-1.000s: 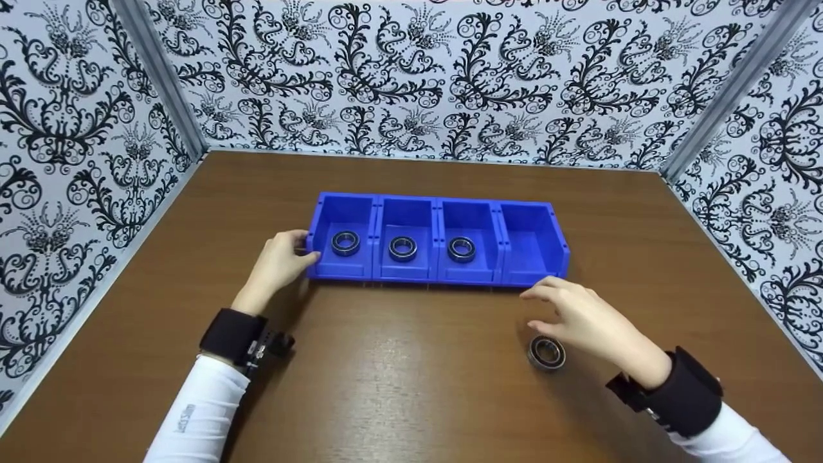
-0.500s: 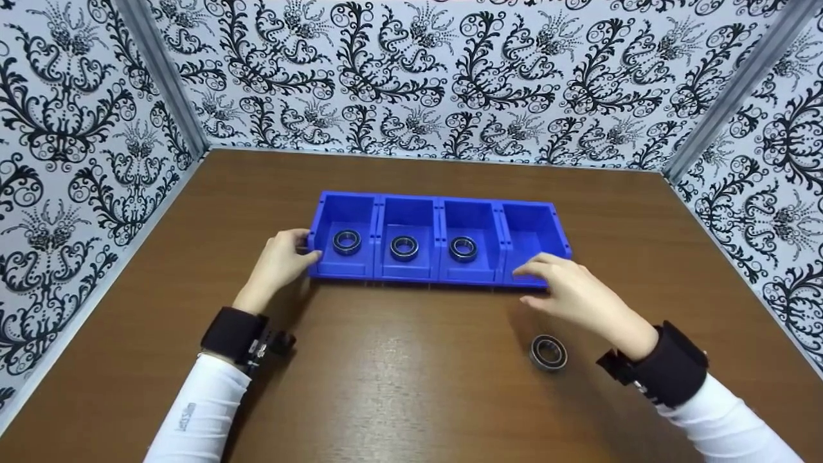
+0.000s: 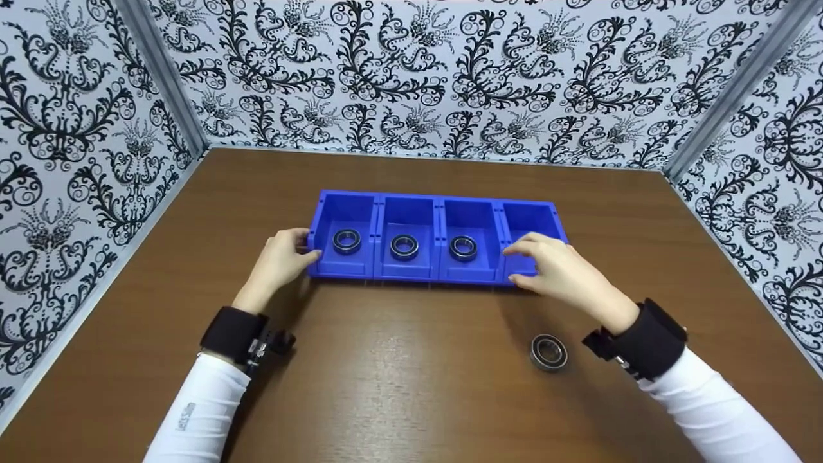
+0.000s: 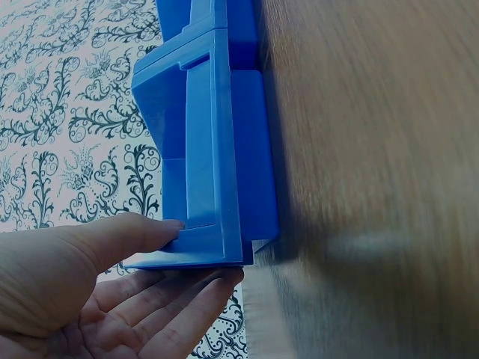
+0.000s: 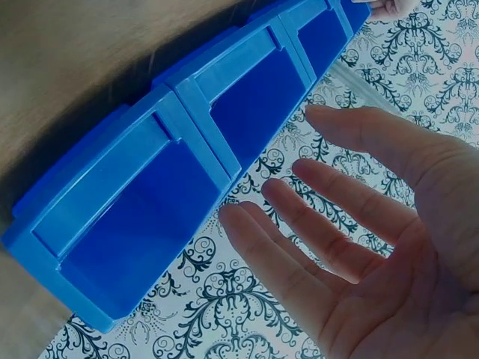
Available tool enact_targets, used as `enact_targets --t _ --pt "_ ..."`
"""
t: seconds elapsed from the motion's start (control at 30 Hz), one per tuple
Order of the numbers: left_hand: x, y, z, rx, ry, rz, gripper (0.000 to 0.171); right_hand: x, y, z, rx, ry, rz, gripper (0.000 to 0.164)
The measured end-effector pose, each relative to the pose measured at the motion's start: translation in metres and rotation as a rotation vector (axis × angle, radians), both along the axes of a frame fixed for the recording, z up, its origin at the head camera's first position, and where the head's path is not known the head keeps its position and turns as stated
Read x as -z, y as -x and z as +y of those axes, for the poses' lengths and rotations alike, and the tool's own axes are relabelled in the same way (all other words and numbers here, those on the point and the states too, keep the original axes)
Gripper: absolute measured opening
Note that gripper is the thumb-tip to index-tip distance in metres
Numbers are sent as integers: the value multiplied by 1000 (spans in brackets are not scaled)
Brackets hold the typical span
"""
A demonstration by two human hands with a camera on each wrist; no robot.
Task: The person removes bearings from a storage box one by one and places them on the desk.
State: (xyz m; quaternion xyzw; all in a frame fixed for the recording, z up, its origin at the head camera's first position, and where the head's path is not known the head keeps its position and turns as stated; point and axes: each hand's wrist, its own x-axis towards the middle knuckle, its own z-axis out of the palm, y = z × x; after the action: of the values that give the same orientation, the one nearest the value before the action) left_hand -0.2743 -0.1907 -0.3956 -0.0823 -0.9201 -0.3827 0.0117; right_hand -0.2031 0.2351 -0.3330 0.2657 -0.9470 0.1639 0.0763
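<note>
A row of joined blue bins (image 3: 406,272) stands on the table, and my left hand (image 3: 280,260) grips its left end. In the left wrist view the thumb (image 4: 131,233) lies over the bin's edge and the fingers are against the outer side wall. Three ball bearings lie in the row: one bearing (image 3: 346,250) in the leftmost bin, another (image 3: 404,256) in the second, another (image 3: 463,256) in the third. My right hand (image 3: 560,269) is over the rightmost bin, fingers apart and holding nothing. A further bearing (image 3: 548,362) lies on the table below that hand.
The brown tabletop (image 3: 398,373) stretches in front of and around the bins. Patterned panels (image 3: 411,77) enclose it at the back and both sides, with grey metal posts (image 3: 161,77) at the corners. Each wrist wears a black camera strap (image 3: 235,334).
My right hand has moved up and left, from above the loose bearing to over the rightmost bin, with nothing in it. The left hand stays on the bin's end.
</note>
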Motion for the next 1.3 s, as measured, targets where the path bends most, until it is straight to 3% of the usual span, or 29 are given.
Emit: enact_targets --t 0.53,0.9,1.3 --pt "-1 -1 -1 0 -2 3 49 -3 24 -15 1 -5 -25 40" --pt "0 -1 0 -7 1 1 51 -4 39 -24 47 -15 -90 46" --pt "-1 -1 -1 -8 14 5 51 -2 57 -32 37 -16 -132 49"
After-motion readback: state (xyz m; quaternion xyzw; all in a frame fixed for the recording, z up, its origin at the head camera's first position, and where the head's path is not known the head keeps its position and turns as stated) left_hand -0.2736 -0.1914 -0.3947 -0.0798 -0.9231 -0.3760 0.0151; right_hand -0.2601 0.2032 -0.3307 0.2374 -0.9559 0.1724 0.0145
